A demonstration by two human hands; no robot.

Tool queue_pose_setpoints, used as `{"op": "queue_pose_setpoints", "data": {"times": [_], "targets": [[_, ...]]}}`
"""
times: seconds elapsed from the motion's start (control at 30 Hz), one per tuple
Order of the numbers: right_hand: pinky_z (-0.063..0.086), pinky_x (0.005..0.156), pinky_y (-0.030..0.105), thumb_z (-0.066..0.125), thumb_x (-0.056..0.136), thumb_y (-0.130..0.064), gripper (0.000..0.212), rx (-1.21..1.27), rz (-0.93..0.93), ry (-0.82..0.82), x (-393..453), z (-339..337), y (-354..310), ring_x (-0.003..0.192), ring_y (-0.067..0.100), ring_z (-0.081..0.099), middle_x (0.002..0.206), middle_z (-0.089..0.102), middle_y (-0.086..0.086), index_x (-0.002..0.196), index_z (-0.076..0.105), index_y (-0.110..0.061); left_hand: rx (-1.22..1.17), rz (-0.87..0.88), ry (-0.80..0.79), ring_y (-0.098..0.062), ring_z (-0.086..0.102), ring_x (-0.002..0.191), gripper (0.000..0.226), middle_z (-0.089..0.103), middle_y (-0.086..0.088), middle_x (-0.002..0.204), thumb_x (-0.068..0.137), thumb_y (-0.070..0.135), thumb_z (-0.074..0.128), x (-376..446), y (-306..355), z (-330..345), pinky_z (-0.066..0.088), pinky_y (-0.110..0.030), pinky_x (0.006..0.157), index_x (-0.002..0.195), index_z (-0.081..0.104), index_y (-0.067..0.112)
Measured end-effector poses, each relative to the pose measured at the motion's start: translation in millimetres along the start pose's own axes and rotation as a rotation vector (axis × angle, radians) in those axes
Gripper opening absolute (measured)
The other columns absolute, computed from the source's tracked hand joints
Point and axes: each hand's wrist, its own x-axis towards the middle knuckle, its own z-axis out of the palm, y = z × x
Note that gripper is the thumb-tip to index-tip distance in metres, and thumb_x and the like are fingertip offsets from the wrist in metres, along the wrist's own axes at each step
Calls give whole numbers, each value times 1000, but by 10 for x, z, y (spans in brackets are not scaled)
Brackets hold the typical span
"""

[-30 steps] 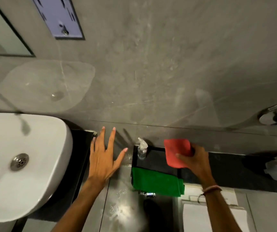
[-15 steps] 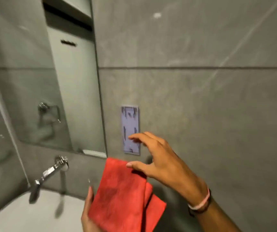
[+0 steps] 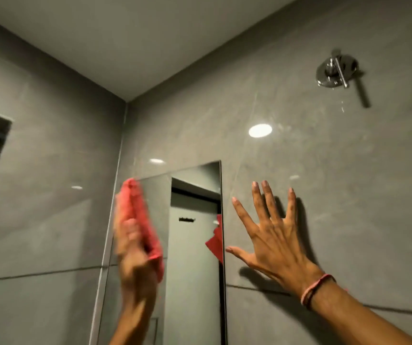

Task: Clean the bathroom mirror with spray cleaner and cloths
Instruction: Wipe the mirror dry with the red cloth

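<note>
So the red cloth [image 3: 139, 220] went from both hands to the blurry left hand [image 3: 135, 247], seemingly gripping it against the mirror [image 3: 192, 245], wiping's started, while the right hand [image 3: 272, 235] is spread flat on the wall [image 3: 324, 195].

1. Two bare forearms show, with no sleeves on either as far as they can be seen.
2. The right hand [image 3: 273, 241] is sharp in the picture: long, slim fingers with short, pale, unpainted nails, and tendons standing out on its back.
3. The right wrist wears a thin pink band [image 3: 315, 288] doubled with a darker cord, looped snugly around it.
4. The left hand [image 3: 135, 247] is smeared by motion blur, so its nails and finer details cannot be made out.
5. No rings or watch show on the right hand.
</note>
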Motion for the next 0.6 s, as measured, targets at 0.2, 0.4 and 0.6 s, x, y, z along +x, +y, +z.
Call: {"op": "queue_pose_setpoints", "data": {"times": [0.2, 0.4, 0.6], "targets": [[8, 123, 73, 38, 90, -65, 82, -1, 23, 71, 329, 193, -113, 159, 49, 13, 169, 13, 30, 158, 42, -19, 886, 193, -564, -20, -12, 159, 60, -12, 1, 171, 99, 59, 20, 420, -850, 928, 6, -60, 126, 156, 4, 49], [4, 122, 75, 41, 88, -68, 90, -73, 57, 242, 484, 364, -160, 158, 51, 13, 167, 14, 36, 162, 30, -18, 791, 272, -482, -12, -9, 159, 54, -2, 3, 173, 103, 50, 26, 808, -1205, 1233, 9, -59, 127, 156, 19, 46], [-11, 119, 75, 9, 92, -52, 80, -159, 166, 178, 667, 417, -385, 158, 53, -7, 164, -10, 42, 165, -5, -22, 796, 360, -385, -22, 16, 158, 54, 18, -3, 172, 102, 51, 25, 1389, -1543, 1084, 16, -48, 129, 155, 28, 42]]}}
